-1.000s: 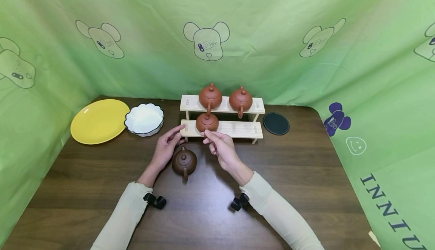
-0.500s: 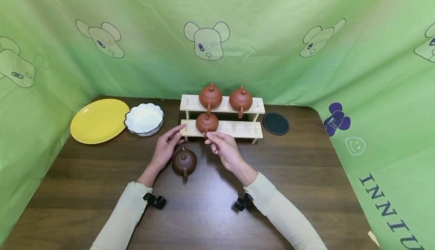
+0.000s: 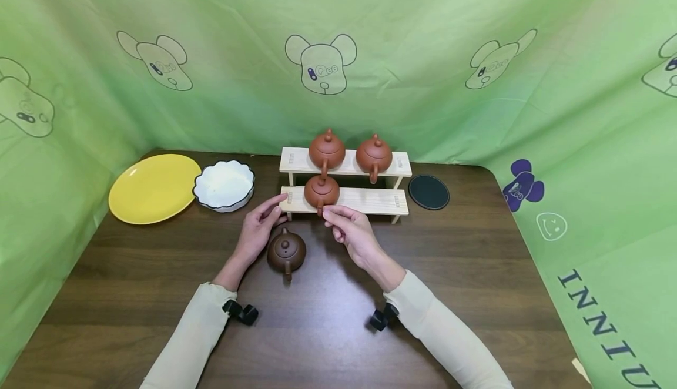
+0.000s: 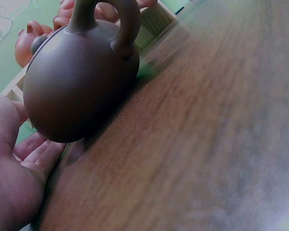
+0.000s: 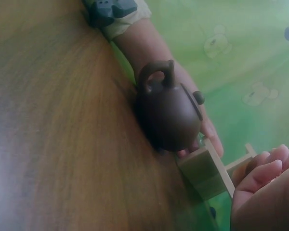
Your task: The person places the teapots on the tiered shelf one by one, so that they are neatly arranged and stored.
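A small reddish-brown teapot (image 3: 321,191) stands on the lower tier of the light wooden stand (image 3: 370,200), its handle toward me. My right hand (image 3: 353,231) pinches that handle between thumb and forefinger; its other fingers are curled in. At the tier's left end, my left hand (image 3: 258,231) touches the wood with fairly straight, spread fingers. Just right of this hand, a dark brown teapot (image 3: 286,252) sits on the table, its handle also toward me. The left wrist view shows the dark teapot (image 4: 82,79) close up, partly hiding the stand.
Two reddish-brown teapots, one at left (image 3: 327,150) and one at right (image 3: 374,153), stand on the upper tier. A yellow plate (image 3: 152,189) and white scalloped dish (image 3: 224,184) lie left of the stand. A black round coaster (image 3: 429,192) lies right. Green cloth (image 3: 412,66) hangs behind.
My right hand has shifted slightly right and the handle under its fingertips shows more, turned a little rightward. The left hand and other things have stayed put.
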`<state>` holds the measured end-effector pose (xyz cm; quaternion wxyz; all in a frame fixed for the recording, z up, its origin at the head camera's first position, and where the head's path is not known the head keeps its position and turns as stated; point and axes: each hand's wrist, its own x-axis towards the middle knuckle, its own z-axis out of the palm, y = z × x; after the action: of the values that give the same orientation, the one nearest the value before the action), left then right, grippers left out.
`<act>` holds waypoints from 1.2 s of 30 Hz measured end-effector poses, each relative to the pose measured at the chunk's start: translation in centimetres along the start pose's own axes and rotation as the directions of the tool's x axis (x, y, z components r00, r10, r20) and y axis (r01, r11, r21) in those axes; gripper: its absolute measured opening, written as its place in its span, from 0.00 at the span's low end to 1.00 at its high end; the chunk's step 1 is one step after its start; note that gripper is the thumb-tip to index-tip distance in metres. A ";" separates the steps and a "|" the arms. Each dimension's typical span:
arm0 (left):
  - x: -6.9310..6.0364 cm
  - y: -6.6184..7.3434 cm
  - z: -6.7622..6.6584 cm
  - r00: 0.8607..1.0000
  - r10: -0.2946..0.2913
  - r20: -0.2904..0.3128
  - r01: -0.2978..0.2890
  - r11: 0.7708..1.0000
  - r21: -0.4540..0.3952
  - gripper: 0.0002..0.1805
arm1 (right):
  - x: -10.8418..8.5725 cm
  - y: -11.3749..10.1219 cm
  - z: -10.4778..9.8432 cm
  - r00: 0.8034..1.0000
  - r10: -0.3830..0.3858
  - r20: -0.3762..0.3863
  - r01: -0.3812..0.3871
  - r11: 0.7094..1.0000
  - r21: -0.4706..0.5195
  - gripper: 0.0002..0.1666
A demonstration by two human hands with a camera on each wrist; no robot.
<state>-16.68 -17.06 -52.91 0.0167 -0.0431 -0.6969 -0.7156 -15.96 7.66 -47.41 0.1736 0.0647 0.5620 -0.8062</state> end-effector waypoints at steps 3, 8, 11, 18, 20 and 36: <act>0.0 0.1 0.0 1.000 0.000 -0.001 0.000 1.000 0.000 0.22 | -0.2 0.2 -0.3 1.000 -0.001 0.004 0.001 1.000 -0.004 0.09; 0.0 0.0 0.0 1.000 -0.009 -0.002 0.009 1.000 -0.002 0.22 | -0.8 0.5 -0.8 1.000 -0.009 0.015 0.009 1.000 -0.017 0.09; 0.0 0.0 0.0 1.000 -0.012 -0.002 0.012 1.000 -0.001 0.22 | -1.1 0.6 -1.1 1.000 -0.002 0.018 0.003 1.000 -0.025 0.09; 0.0 0.0 0.0 1.000 -0.006 0.000 0.006 1.000 0.001 0.22 | -2.2 1.1 -1.2 0.998 0.045 0.043 -0.043 0.998 -0.045 0.09; 0.0 0.0 0.0 1.000 -0.005 0.001 0.005 1.000 -0.001 0.22 | -2.6 1.4 -1.1 0.997 0.056 0.061 -0.053 0.997 -0.062 0.08; 0.0 0.0 0.1 1.000 -0.001 0.003 0.001 1.000 0.007 0.22 | -5.0 3.9 -0.1 0.961 0.178 0.211 -0.144 0.975 -0.169 0.16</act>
<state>-16.64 -17.01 -52.92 0.0153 -0.0436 -0.6994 -0.7133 -9.91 7.64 -49.41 0.3056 0.0051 0.5913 -0.7463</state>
